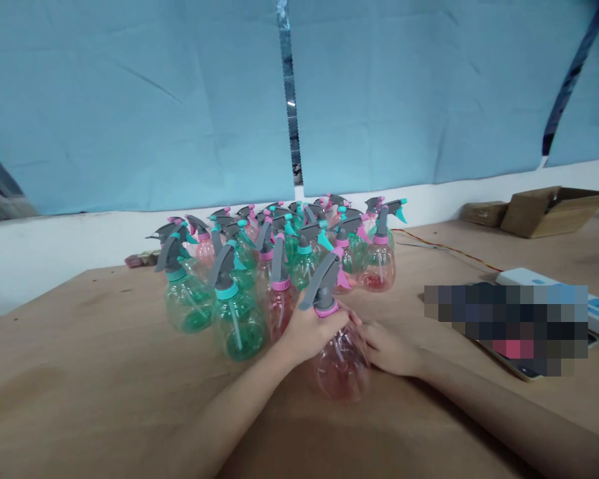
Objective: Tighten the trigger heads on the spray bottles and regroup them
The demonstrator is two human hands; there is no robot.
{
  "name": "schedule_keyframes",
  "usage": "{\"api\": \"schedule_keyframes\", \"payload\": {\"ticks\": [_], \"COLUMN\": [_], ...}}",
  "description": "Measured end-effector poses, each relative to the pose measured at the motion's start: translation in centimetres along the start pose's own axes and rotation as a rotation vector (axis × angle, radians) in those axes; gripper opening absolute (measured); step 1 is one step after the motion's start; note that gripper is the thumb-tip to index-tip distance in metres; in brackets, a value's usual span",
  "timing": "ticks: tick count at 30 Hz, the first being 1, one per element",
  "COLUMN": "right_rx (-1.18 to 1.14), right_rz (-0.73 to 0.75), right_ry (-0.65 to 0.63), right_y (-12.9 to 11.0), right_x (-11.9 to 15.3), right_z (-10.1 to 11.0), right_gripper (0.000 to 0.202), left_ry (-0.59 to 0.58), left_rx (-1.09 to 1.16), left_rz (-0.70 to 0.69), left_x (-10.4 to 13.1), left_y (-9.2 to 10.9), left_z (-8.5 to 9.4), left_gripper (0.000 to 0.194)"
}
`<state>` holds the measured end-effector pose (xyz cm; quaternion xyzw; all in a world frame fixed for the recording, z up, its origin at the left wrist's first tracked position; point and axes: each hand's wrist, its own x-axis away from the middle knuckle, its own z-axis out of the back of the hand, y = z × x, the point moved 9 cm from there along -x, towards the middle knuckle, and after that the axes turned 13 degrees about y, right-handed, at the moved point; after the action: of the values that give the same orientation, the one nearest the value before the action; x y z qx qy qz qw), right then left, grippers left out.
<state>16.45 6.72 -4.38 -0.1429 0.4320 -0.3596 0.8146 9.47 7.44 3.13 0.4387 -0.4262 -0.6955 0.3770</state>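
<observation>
Two bare hands meet at the near bottle (343, 372), a pink one at the front of the table (104, 372), its top leaning a little left and away. The left hand (312, 332) comes in from the lower left, forearm slanting up, and closes round the bottle just under its pink collar (326, 310), fingers wrapped over the front. The right hand (392, 347) comes from the lower right, forearm low, its fingers pointing left against the bottle's right side; their tips are partly hidden, so how firmly they grip cannot be told.

Inside the near bottle only clear pink plastic and faint reflections show; whether it holds liquid cannot be told. Just beyond it stand many other spray bottles, green and pink, with grey heads. The front green bottle (238, 329) shows a pale tube inside and darker green at its base; the pink bottle at right (378, 267) looks redder low down.

Farther right, an open carton (539, 216) sits beside a smaller box (483, 213); what the carton holds is unclear.
</observation>
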Motion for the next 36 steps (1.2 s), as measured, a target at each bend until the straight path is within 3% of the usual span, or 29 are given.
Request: {"api": "schedule_keyframes", "payload": {"ticks": [6,14,26,36], "right_rx": [0.011,0.037,0.054,0.033], "right_rz": [0.018,0.009,0.009,0.006], "right_ry": [-0.019,-0.023,-0.018,-0.005], "right_y": [-0.5,0.1,0.3,-0.1], "right_x": [-0.1,0.1,0.4,0.2], "right_z": [0.0,-0.1,-0.1,0.2], "right_gripper": [0.029,0.033,0.017,0.022], "left_ry": [0.026,0.117,0.107,0.090], "left_rx": [0.170,0.087,-0.028,0.023], "left_rz": [-0.006,0.016,-0.013,-0.015], "left_x": [-0.4,-0.4,0.2,-0.1], "left_y": [-0.4,-0.4,0.3,0.1], "left_z": [0.4,1.0,0.7,0.5], "left_gripper": [0.015,0.014,0.016,0.015]}}
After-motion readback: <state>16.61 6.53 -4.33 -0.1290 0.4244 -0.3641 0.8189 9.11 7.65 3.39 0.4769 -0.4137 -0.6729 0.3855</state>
